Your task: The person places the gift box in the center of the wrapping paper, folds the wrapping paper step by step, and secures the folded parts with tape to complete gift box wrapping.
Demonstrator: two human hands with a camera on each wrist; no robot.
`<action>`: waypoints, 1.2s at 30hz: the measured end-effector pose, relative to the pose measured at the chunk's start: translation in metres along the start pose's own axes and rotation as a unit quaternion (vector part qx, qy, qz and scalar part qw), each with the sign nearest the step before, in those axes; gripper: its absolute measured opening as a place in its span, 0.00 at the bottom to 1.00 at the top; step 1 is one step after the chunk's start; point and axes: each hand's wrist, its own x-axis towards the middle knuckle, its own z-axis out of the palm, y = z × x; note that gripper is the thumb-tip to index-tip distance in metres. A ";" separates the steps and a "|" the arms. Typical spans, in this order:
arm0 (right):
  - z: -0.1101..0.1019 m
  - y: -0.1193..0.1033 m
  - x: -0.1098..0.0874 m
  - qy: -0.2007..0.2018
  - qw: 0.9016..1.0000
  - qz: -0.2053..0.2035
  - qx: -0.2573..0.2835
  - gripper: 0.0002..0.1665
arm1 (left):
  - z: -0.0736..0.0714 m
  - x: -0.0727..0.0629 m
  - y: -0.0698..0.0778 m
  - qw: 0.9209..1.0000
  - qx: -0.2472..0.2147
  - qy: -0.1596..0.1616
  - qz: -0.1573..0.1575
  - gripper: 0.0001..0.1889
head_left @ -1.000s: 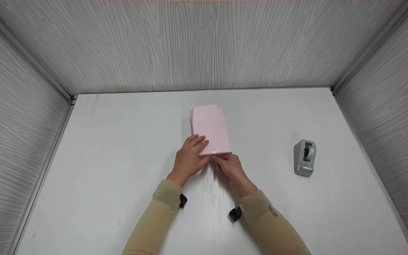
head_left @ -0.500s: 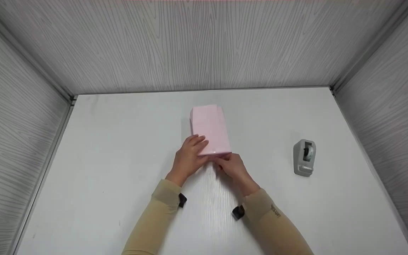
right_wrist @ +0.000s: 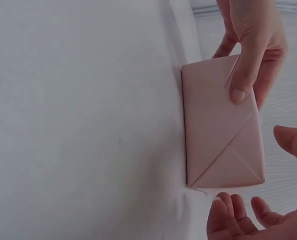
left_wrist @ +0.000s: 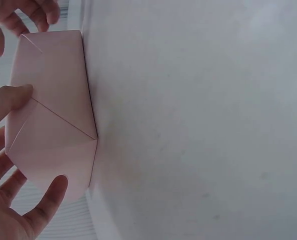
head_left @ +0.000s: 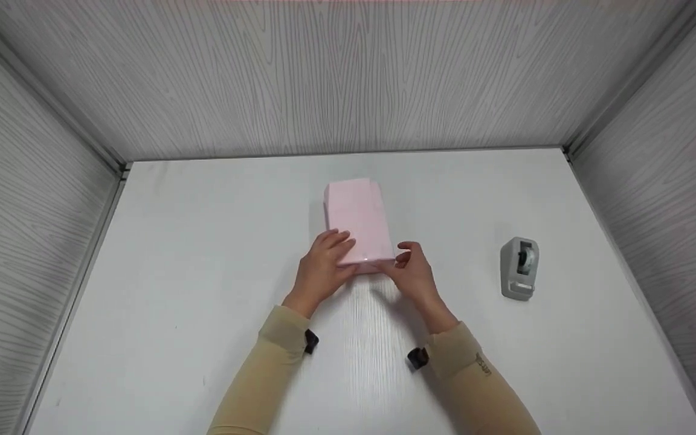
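Observation:
A box wrapped in pink paper (head_left: 360, 217) lies on the white table, its long side pointing away from me. Its near end shows a folded flap with diagonal creases (right_wrist: 228, 145). My left hand (head_left: 322, 269) holds the near left corner, the thumb pressing on the end face and the fingers over the top and side. Beside the near right corner, my right hand (head_left: 413, 275) has its fingers spread and loosely bent. In the right wrist view, that hand stands apart from the paper with nothing in its fingers.
A grey tape dispenser (head_left: 518, 269) with a roll in it stands to the right on the table (head_left: 203, 241). Wood-grain panels (head_left: 348, 78) enclose the table at the back and both sides. Both forearms wear tan sleeves with a dark wrist camera (head_left: 418, 358).
My right hand has come away from the box's near end, moving right and spreading its fingers. The left hand keeps its hold, and the box stays in place.

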 end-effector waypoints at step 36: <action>0.007 -0.004 0.025 -0.020 0.999 0.035 0.031 0.30 | -0.007 -0.002 -0.004 0.989 -0.136 -0.008 -0.055 0.23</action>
